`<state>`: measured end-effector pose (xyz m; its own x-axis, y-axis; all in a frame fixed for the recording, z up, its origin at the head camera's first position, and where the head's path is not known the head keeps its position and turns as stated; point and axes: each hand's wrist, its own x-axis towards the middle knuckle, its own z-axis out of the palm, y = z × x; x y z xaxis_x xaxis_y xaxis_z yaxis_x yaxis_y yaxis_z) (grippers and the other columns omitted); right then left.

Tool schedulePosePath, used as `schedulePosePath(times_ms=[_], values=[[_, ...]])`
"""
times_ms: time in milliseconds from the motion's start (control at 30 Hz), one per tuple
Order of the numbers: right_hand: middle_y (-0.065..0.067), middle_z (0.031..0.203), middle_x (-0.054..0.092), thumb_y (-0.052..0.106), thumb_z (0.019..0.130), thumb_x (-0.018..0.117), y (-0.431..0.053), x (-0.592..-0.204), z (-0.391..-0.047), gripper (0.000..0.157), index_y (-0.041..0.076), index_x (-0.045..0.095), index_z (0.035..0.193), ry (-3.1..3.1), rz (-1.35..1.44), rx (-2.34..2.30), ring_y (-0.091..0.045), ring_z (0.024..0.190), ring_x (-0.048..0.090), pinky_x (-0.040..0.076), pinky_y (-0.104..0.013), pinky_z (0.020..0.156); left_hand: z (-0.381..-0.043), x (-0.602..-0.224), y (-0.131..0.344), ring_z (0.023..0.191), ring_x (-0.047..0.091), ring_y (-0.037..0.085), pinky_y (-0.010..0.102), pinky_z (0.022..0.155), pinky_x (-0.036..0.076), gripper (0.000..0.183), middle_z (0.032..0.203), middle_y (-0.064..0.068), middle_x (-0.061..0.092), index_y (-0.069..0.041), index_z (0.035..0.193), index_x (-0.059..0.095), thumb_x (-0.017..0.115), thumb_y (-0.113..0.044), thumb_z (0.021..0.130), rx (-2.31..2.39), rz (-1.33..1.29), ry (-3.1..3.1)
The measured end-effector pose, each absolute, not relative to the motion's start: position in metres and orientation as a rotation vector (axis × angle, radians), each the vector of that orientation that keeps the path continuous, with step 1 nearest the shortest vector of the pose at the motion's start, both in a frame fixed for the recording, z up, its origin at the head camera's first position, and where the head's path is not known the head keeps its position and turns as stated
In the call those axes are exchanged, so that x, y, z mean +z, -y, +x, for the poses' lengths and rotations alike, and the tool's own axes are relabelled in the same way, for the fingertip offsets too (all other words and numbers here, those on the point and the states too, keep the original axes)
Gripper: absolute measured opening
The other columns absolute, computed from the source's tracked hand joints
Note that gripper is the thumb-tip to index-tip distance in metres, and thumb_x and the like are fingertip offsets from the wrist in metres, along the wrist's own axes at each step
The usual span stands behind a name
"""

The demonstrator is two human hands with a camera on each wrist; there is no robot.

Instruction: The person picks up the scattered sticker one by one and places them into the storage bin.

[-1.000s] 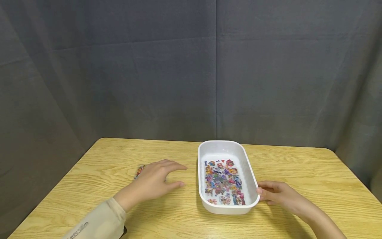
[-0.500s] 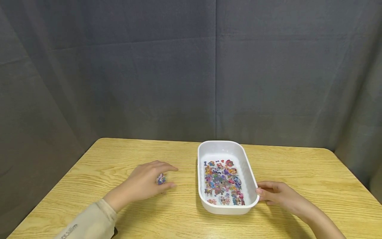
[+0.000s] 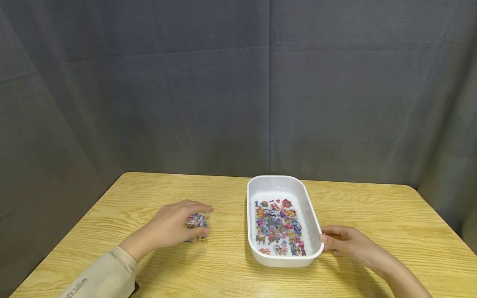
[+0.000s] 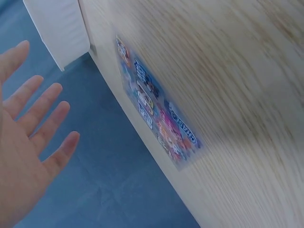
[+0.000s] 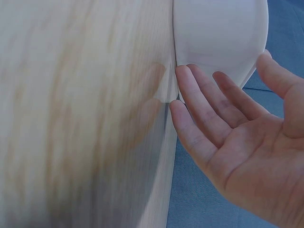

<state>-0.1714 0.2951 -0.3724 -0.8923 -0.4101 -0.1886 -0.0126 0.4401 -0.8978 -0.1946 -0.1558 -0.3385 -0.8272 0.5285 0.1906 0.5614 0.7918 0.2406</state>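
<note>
My left hand [image 3: 169, 223] hovers over a small clear sticker sheet [image 3: 196, 220] printed with colourful cartoon figures. In the left wrist view, this sheet [image 4: 156, 104] lies flat on the table and the left fingers [image 4: 45, 126] are spread apart from it. A white oblong tray [image 3: 313, 213] stands right of centre, with clear, colourful cartoon sticker sheets [image 3: 275, 225] on its bottom. My right hand [image 3: 348, 244] touches the tray's near right corner, thumb at the rim. In the right wrist view, its straight fingers [image 5: 204, 104] reach the outer wall low down.
The wood-grain table [image 3: 223, 273] carries the tray and the loose sheet. A dark grey cloth [image 3: 238, 91] hangs behind the table's far edge and along the sides. Table surface shows between the left hand and the tray.
My left hand has moved left, back over the loose sticker sheet, which now shows between thumb and forefinger instead of behind the hand. The right hand and the tray stay put.
</note>
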Motion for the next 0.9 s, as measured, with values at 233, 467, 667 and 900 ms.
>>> schedulePosePath(times_ms=[233, 467, 667, 900], values=[[-0.029, 0.124, 0.062, 0.030, 0.103, 0.056, -0.295, -0.371, -0.173, 0.063, -0.021, 0.041, 0.137, -2.318, -0.358, -1.437, -0.040, 0.113, 0.062, 0.054, -0.052, 0.088, -0.196, -0.337, 0.164, 0.124, 0.057, 0.021, 0.051, 0.091, 0.050, 0.053, 0.134, -0.004, 0.061, -0.030, 0.135, 0.062, 0.075, -0.046, 0.086, -0.467, -0.807, 2.899], [-0.027, 0.123, 0.063, 0.030, 0.102, 0.057, -0.295, -0.371, -0.172, 0.063, -0.020, 0.042, 0.137, -2.318, -0.347, -1.445, -0.040, 0.114, 0.061, 0.054, -0.052, 0.088, -0.197, -0.340, 0.174, 0.104, 0.064, 0.019, 0.047, 0.081, 0.053, 0.052, 0.134, -0.001, 0.060, -0.032, 0.135, 0.061, 0.075, -0.045, 0.086, -0.519, -0.773, 2.937], [-0.027, 0.122, 0.064, 0.029, 0.102, 0.057, -0.295, -0.371, -0.171, 0.062, -0.020, 0.042, 0.137, -2.315, -0.357, -1.444, -0.039, 0.113, 0.062, 0.054, -0.052, 0.088, -0.198, -0.344, 0.184, 0.119, 0.060, 0.024, 0.052, 0.085, 0.052, 0.054, 0.136, -0.001, 0.059, -0.032, 0.137, 0.059, 0.074, -0.047, 0.087, -0.533, -0.763, 2.959], [-0.028, 0.123, 0.063, 0.029, 0.103, 0.055, -0.295, -0.371, -0.170, 0.061, -0.021, 0.042, 0.136, -2.317, -0.383, -1.448, -0.038, 0.112, 0.063, 0.054, -0.052, 0.087, -0.201, -0.348, 0.199, 0.121, 0.058, 0.028, 0.054, 0.090, 0.051, 0.058, 0.136, 0.001, 0.059, -0.024, 0.139, 0.059, 0.073, -0.047, 0.088, -0.584, -0.737, 2.998]])
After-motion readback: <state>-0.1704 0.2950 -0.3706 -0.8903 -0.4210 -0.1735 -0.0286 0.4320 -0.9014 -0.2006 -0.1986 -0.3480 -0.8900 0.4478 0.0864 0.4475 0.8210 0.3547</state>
